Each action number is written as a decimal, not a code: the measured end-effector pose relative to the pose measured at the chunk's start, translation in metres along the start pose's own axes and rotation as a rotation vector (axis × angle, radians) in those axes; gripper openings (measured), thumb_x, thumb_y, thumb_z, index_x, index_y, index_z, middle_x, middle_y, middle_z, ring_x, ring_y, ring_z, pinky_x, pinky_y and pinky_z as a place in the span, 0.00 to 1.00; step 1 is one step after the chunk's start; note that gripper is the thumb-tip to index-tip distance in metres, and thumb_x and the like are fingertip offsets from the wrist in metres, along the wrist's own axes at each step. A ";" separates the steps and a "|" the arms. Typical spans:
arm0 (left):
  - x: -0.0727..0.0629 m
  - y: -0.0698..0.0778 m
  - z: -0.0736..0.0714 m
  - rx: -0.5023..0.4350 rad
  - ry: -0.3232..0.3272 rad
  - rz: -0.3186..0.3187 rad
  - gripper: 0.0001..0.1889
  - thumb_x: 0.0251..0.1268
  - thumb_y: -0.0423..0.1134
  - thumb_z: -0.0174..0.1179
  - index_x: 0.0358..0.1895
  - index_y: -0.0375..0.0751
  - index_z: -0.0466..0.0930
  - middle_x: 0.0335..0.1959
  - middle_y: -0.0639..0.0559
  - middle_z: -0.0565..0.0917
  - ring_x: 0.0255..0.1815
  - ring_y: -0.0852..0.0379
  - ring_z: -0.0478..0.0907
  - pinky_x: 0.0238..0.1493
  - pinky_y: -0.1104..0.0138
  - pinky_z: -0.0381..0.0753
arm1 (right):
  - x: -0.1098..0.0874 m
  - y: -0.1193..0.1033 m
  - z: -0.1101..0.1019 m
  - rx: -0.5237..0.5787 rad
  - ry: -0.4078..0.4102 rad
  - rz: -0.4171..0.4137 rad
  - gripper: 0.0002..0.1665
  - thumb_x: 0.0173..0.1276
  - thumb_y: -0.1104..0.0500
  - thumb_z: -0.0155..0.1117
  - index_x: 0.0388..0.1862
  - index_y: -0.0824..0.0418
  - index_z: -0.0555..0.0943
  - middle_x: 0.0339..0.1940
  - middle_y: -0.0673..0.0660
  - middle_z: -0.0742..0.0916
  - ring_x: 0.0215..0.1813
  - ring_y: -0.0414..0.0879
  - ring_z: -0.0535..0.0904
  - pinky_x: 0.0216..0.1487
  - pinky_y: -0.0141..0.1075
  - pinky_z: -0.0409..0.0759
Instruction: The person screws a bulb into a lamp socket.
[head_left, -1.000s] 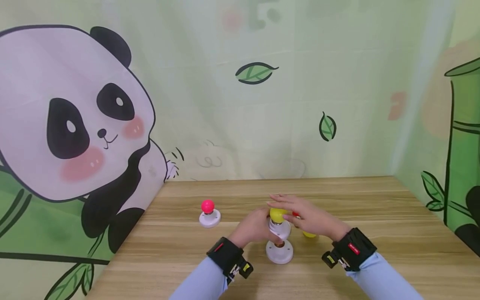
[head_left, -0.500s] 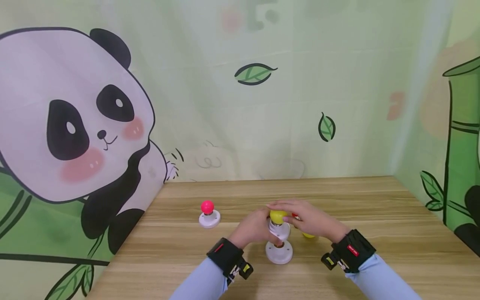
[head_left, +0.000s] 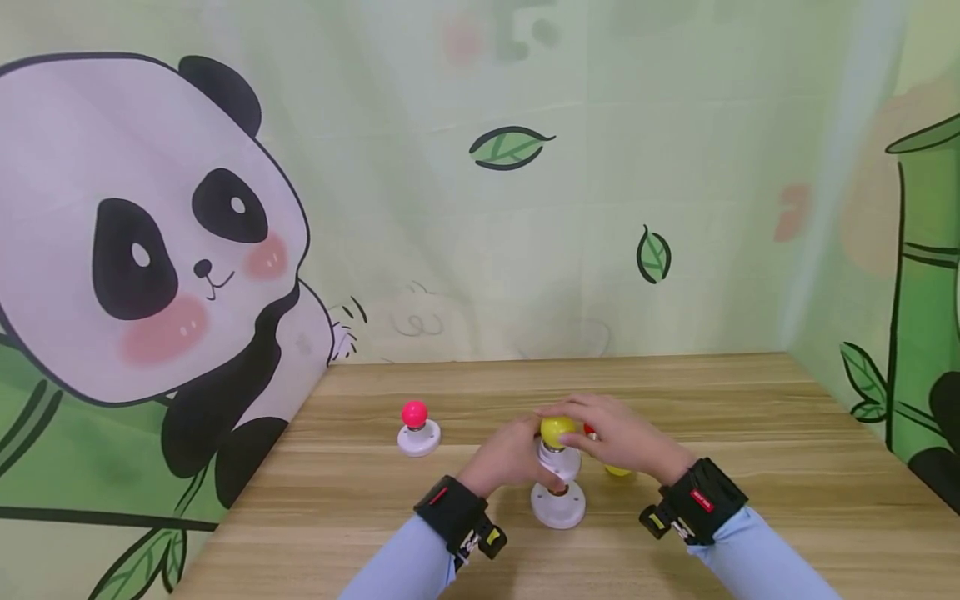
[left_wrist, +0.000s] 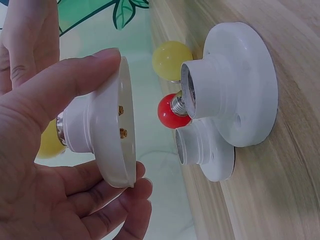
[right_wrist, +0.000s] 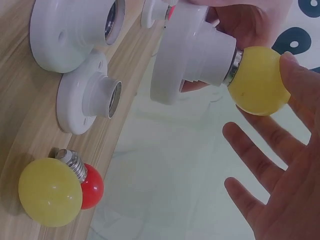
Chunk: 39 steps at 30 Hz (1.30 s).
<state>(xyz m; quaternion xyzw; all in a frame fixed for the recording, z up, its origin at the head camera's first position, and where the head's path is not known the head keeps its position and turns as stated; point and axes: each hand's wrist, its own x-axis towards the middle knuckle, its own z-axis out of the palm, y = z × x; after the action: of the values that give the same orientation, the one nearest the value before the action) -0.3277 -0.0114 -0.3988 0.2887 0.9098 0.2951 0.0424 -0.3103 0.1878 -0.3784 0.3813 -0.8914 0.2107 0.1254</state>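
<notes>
My left hand [head_left: 512, 454] grips the rim of a white lamp holder [left_wrist: 112, 130], raised off the table and tilted in the left wrist view; brass screws show on its underside. A yellow bulb [right_wrist: 260, 82] sits in its socket, some metal thread visible at the neck. My right hand [head_left: 622, 433] pinches that bulb between thumb and forefinger, the other fingers spread apart. Below, a second white lamp holder [head_left: 558, 510] stands on the table with its socket bare. Another bare lamp holder [right_wrist: 86, 100] stands behind it, hidden from the head view.
To the right lie a loose yellow bulb [right_wrist: 50, 192] and a loose red bulb [right_wrist: 92, 186], mostly behind my right hand in the head view. A pinkish-red bulb [head_left: 415, 414] stands in its own holder [head_left: 419, 440] at left. A printed curtain [head_left: 420, 208] backs the wooden table [head_left: 315, 533].
The right hand's raised fingers have come down around the yellow bulb, and its thumb has shifted left across the bulb's front. My left hand and the held lamp holder stay in place.
</notes>
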 end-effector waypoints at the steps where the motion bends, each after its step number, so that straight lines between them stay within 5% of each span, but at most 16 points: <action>1: 0.000 0.000 0.000 0.002 0.001 0.006 0.44 0.33 0.45 0.81 0.63 0.47 0.73 0.50 0.55 0.82 0.47 0.59 0.78 0.50 0.63 0.77 | 0.000 0.000 0.000 -0.020 0.007 0.009 0.24 0.71 0.49 0.59 0.65 0.47 0.75 0.56 0.50 0.82 0.56 0.49 0.78 0.53 0.47 0.77; 18: 0.000 -0.001 -0.001 0.022 -0.009 0.015 0.43 0.34 0.47 0.81 0.62 0.49 0.73 0.50 0.56 0.82 0.47 0.59 0.78 0.49 0.63 0.77 | 0.002 -0.003 0.000 -0.039 -0.008 0.059 0.24 0.69 0.46 0.61 0.63 0.45 0.76 0.54 0.50 0.82 0.53 0.48 0.78 0.51 0.46 0.76; 26: -0.001 0.000 -0.001 0.018 -0.010 0.011 0.42 0.34 0.46 0.81 0.60 0.47 0.74 0.48 0.55 0.83 0.46 0.59 0.79 0.48 0.63 0.78 | 0.001 -0.003 -0.005 0.081 -0.026 0.000 0.28 0.70 0.54 0.60 0.69 0.51 0.71 0.68 0.57 0.76 0.68 0.57 0.71 0.63 0.54 0.72; 39: -0.001 0.003 -0.001 0.016 -0.016 -0.014 0.43 0.34 0.46 0.81 0.62 0.49 0.73 0.50 0.55 0.82 0.47 0.58 0.78 0.49 0.62 0.78 | 0.001 0.000 -0.005 0.096 -0.059 -0.029 0.25 0.70 0.58 0.60 0.66 0.52 0.74 0.65 0.54 0.79 0.66 0.53 0.75 0.63 0.50 0.73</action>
<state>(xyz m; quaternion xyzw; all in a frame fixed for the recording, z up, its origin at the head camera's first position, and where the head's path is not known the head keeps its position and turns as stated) -0.3259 -0.0107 -0.3962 0.2850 0.9138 0.2850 0.0496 -0.3107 0.1901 -0.3736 0.4060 -0.8778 0.2399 0.0838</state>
